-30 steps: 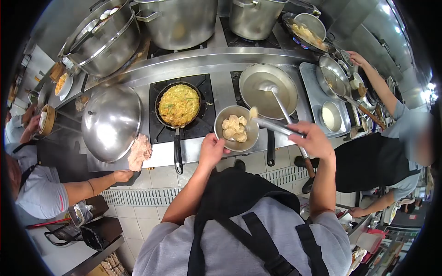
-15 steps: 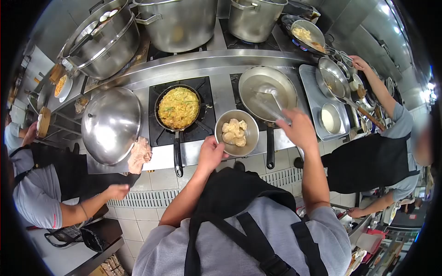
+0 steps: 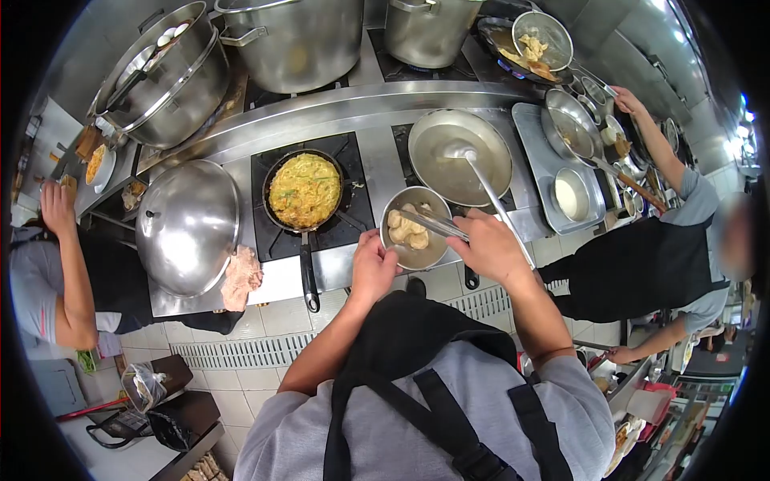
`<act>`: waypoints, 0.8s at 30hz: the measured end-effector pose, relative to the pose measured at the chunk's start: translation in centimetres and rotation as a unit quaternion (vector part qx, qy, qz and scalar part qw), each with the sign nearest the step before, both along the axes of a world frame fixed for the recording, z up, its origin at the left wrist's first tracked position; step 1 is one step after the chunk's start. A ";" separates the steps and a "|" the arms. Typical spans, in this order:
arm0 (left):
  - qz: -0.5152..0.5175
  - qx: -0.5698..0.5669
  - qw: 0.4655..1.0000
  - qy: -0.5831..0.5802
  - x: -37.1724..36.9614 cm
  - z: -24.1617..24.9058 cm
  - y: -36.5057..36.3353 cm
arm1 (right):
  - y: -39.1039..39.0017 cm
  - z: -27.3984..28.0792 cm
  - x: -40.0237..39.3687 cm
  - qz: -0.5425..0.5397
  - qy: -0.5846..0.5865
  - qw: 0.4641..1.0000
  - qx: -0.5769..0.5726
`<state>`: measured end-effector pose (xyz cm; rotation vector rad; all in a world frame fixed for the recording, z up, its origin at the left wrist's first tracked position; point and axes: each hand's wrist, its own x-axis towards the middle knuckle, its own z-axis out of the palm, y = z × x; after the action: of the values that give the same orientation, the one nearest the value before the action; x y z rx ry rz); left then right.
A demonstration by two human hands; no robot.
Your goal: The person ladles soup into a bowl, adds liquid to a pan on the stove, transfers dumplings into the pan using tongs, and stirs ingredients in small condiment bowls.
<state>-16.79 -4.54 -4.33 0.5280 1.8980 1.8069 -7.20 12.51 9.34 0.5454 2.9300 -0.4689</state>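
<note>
My left hand [image 3: 375, 264] grips the left rim of a metal bowl [image 3: 429, 260] in front of the stove. Pale, rounded lumps of food [image 3: 407, 231] lie in it; I cannot make out their kind. My right hand [image 3: 492, 247] is closed around metal tongs [image 3: 433, 222], whose tips reach into the bowl at the food. Just beyond stands a wide pan of cloudy liquid [image 3: 473, 180], with a ladle [image 3: 481, 176] resting in it and its handle leaning towards me. On the burner to the left, a frying pan [image 3: 307, 238] holds a yellow omelette [image 3: 305, 190].
A large domed lid [image 3: 188, 240] and a crumpled pinkish cloth [image 3: 241, 276] lie at the left. Tall pots [image 3: 297, 48] line the back. On the right, a tray [image 3: 525, 136] carries metal bowls. A co-worker there holds a strainer [image 3: 553, 40]; another person's arm [image 3: 74, 280] is at the left.
My right hand has brought the tongs down and left from over the pan into the bowl. The co-worker's strainer has tilted up; the person at left has raised an arm.
</note>
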 end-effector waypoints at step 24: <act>-0.062 0.004 0.977 -0.206 -0.1 0.7 -4.1 | 8.5 -5.1 -0.5 -0.242 0.033 0.966 0.083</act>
<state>-16.92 -8.67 -3.68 0.2418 1.5436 1.6880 -7.71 20.99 4.28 1.3047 2.8970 -0.2878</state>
